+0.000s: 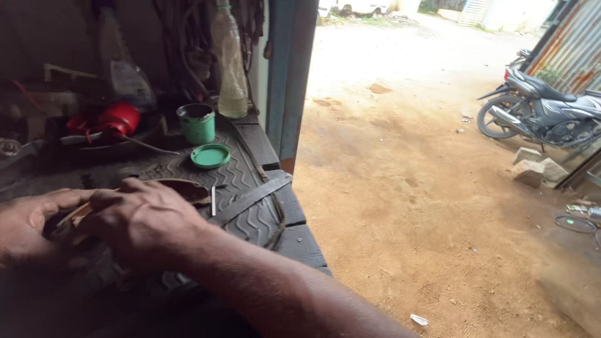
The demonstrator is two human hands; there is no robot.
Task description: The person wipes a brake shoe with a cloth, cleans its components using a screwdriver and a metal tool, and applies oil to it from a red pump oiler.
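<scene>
The right hand [147,222] is lying knuckles-up over a brown sole [181,188], fingers curled and pressing it down on the ridged tyre [247,200]. The left hand [28,225] is gripping the sole's near end; the grip itself is blurred. A green tin [196,123] and its lid [210,156] are sitting just behind, beside a bottle [230,69].

both hands low and close together, left hand [28,225] curled, right hand [147,222] knuckles-up.

brown piece [181,188] — mostly hidden, left hand [28,228] edge-cropped
</scene>
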